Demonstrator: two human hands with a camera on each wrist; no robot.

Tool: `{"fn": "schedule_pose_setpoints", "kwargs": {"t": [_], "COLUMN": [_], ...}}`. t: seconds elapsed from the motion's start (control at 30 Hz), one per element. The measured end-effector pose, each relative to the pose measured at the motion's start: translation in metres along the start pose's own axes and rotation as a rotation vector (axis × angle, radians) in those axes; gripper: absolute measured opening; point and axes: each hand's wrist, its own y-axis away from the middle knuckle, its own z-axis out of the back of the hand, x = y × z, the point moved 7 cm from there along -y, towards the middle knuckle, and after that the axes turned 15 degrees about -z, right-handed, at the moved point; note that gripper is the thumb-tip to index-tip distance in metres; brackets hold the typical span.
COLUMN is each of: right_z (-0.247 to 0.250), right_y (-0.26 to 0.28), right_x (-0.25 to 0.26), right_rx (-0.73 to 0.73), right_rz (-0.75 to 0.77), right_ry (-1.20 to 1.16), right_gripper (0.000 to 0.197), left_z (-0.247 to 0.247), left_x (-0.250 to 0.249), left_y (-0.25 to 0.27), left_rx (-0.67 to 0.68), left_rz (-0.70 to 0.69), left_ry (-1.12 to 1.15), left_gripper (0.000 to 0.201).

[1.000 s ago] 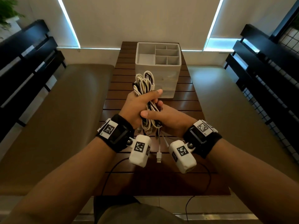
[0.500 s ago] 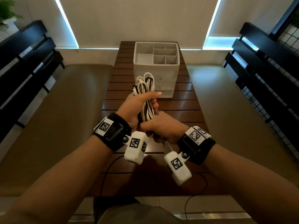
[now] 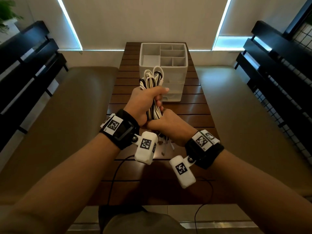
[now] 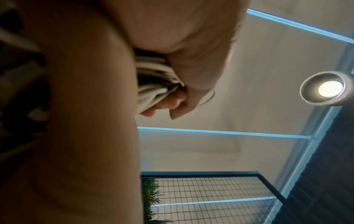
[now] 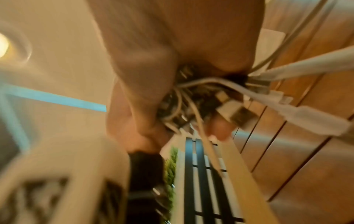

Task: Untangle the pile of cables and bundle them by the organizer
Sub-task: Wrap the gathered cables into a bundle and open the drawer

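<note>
A folded bundle of white and black cables (image 3: pixel 152 78) stands upright above the slatted wooden table (image 3: pixel 190 112). My left hand (image 3: pixel 148 100) grips the bundle near its top, thumb wrapped across the front. Just below it, my right hand (image 3: pixel 162 123) is curled round the lower part of the same bundle. Loose plug ends (image 3: pixel 166 146) hang under the right hand. In the left wrist view the cables (image 4: pixel 153 84) sit squeezed between palm and fingers. The right wrist view shows cable ends and plugs (image 5: pixel 237 112) fanning out of my fist. The white compartment organizer (image 3: pixel 174 76) stands just behind the bundle.
Padded benches (image 3: pixel 64 105) run along both sides of the table, with dark slatted backrests (image 3: pixel 22 65) beyond them. A thin black wire (image 3: pixel 116 169) trails across the table's near end toward my lap. A wire mesh panel (image 3: pixel 287 119) lines the right side.
Both hands have tightened onto the bundle and lifted it slightly toward the organizer. The right hand slid down and closed fully round the lower strands; the hanging plug ends are drawn up.
</note>
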Motion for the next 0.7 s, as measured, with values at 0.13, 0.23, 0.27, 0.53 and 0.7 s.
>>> {"fn": "schedule_pose_setpoints", "kwargs": {"t": [0.13,0.23,0.27,0.53,0.7], "right_z": [-0.001,-0.003,-0.003,0.012,0.040], "right_y": [0.004,0.001,0.000,-0.005,0.004], "right_x": [0.001,-0.004,-0.003,0.000,-0.005], "right_rx": [0.088,0.003,-0.023,0.160,-0.131], "right_rz": [0.020,0.016,0.033,0.022,0.102], "right_ry": [0.079,0.097,0.093,-0.036,0.125], "right_gripper": [0.025,0.015,0.013,0.059,0.050], "left_z": [0.003,0.006,0.007,0.018,0.044], "left_x": [0.005,0.013,0.014,0.006,0.014], "left_y": [0.000,0.002,0.001,-0.009,-0.019], "left_rx": [-0.051,-0.085,-0.093,-0.162,-0.276], "left_rz": [0.024,0.070,0.074,0.024,0.095], "left_ry": [0.066,0.094,0.101,0.127,0.175], "left_gripper": [0.028,0.026,0.026,0.029,0.039]}}
